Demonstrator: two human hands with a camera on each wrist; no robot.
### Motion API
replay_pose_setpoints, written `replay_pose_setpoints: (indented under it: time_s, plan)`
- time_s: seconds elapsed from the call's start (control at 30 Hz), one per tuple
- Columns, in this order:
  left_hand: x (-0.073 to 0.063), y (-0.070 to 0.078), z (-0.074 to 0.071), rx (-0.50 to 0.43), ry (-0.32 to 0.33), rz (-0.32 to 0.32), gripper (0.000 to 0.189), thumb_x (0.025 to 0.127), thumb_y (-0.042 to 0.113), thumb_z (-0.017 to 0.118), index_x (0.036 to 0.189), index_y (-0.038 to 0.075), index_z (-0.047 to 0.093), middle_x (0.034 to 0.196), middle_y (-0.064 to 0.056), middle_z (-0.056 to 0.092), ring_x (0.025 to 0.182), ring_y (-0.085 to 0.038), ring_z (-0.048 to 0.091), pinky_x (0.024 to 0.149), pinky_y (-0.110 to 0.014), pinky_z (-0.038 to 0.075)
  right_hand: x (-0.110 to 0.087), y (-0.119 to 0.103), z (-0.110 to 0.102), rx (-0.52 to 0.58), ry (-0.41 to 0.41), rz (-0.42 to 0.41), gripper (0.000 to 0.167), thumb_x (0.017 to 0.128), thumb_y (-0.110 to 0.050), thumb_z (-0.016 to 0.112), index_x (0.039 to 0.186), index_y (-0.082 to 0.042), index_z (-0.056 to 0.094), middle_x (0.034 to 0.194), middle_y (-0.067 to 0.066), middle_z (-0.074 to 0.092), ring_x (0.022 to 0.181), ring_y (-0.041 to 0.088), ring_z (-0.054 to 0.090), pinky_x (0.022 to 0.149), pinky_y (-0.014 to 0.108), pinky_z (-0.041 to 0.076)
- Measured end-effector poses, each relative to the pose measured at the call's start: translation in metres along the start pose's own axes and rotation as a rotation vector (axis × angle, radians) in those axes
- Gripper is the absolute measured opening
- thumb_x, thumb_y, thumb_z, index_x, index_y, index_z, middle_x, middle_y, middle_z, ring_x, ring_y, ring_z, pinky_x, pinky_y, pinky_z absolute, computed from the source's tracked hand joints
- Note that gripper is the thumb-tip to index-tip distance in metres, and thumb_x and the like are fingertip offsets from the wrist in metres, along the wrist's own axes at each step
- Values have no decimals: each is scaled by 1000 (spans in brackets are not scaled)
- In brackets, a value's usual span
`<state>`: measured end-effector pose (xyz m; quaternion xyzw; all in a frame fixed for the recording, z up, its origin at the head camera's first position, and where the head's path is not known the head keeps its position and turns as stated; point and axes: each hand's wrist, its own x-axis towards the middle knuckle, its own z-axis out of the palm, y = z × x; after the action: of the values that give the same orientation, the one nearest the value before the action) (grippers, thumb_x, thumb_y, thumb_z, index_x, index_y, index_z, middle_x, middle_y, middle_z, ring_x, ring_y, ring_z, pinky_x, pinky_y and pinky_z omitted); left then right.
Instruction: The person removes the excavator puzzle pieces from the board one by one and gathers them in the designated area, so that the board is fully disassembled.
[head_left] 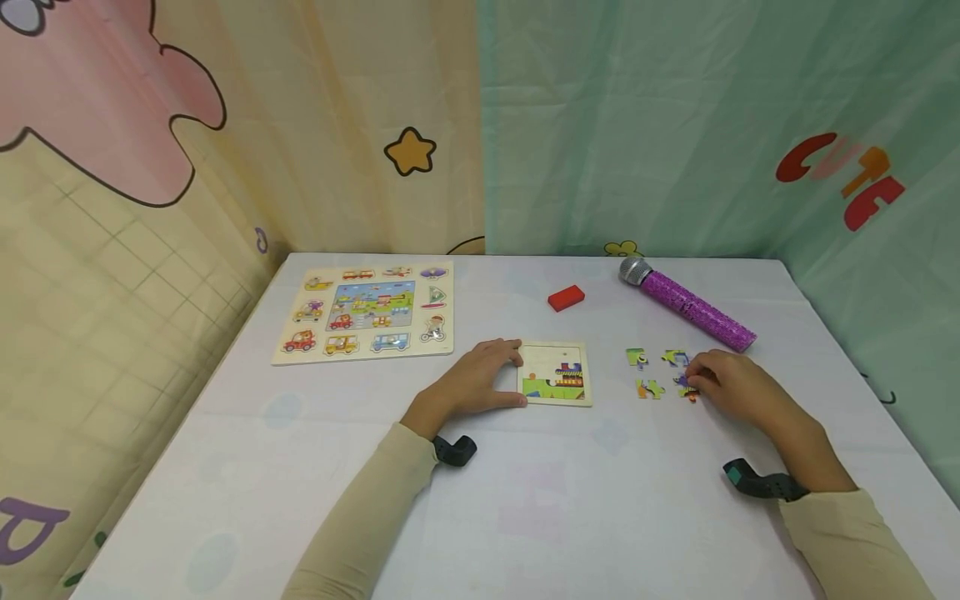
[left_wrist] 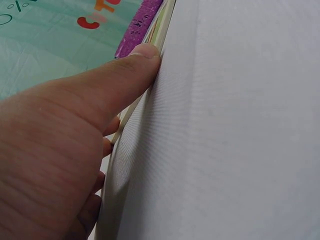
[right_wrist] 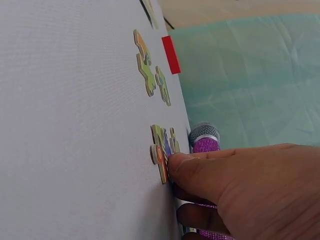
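head view puts the small puzzle board (head_left: 540,362) in front of me on the white surface (head_left: 540,533), part filled, with bare backing at its upper left. my left fingers (head_left: 501,347) and thumb are spread across its left side, thumb at the near corner, the rest at the far one, holding it. the board looks thin, stiff and light, so i judge it would skid if nudged; bracing the rim like this leaves the picture uncovered. to its right, my right fingers (head_left: 708,367) pinch a puzzle piece (right_wrist: 159,155) by its edge, near the microphone (head_left: 697,308); whether it is off the surface, i can't tell. three loose pieces (head_left: 649,389) lie near it. each looks like thin board, rigid and nearly weightless, its printed face probably smooth; i'd take opposite edges of the broad body, since the narrow knobs could bend or chip. being so flat, a piece likely needs a fingertip under its rim to come up cleanly.
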<state>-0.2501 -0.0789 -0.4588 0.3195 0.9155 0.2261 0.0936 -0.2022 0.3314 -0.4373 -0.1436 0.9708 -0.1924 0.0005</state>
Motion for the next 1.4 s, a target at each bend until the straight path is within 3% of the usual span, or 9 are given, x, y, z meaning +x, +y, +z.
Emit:
replay_pose_setpoints:
  time_s: [0.3,0.5,0.63,0.73,0.87,1.1,1.2,1.4]
  plan:
    - [0,-3,1,-5,1,-7,58,87,50,77,131,18,58,162,2,34,149,-20,25,120,-37,23,1,4,1,74,0,16,5,98,-3,64,100,-1,69,96,11,68,88,29,59,80,52,52]
    - [0,-1,1,-14,-6,-10,58,87,49,77,132,18,58,162,2,34,149,-20,25,120,-37,23,-2,5,1,120,59,37,9,101,-11,62,101,-5,69,90,4,67,78,22,54,65,34,48]
    - [0,1,1,-26,-7,-8,57,87,48,78,131,18,59,161,2,35,149,-20,25,120,-38,23,1,-4,2,152,99,-24,8,100,-8,63,102,-3,69,87,3,66,75,19,54,59,27,48]
    - [0,1,2,-25,-7,-13,57,87,48,78,131,18,59,161,2,35,149,-20,25,120,-38,24,12,-17,2,144,74,-92,8,99,-7,65,104,-2,70,92,3,68,81,20,58,67,33,53]
    - [-2,-1,4,-25,-3,-18,58,86,49,78,131,19,59,161,3,35,149,-20,25,120,-37,24,34,-45,4,153,-25,-140,14,100,-10,65,111,-2,69,100,3,68,93,23,61,80,45,54]
    - [0,-1,5,-31,-10,-6,58,87,49,77,132,18,58,161,3,35,149,-19,25,120,-36,23,65,-89,27,132,-240,-172,37,97,-22,70,129,-3,65,110,8,60,93,21,57,80,41,55]
    - [0,0,5,-30,-10,-2,59,87,49,78,132,18,59,161,3,35,149,-20,25,120,-36,24,72,-97,35,72,-255,-182,39,95,-24,74,128,-4,66,110,8,59,92,20,56,84,41,54]
    - [-1,1,1,-12,-3,-5,59,87,50,78,133,18,58,161,3,34,149,-20,25,120,-36,24,77,-104,39,53,-216,-174,26,91,-17,77,113,-5,69,102,5,59,87,19,56,82,40,54]
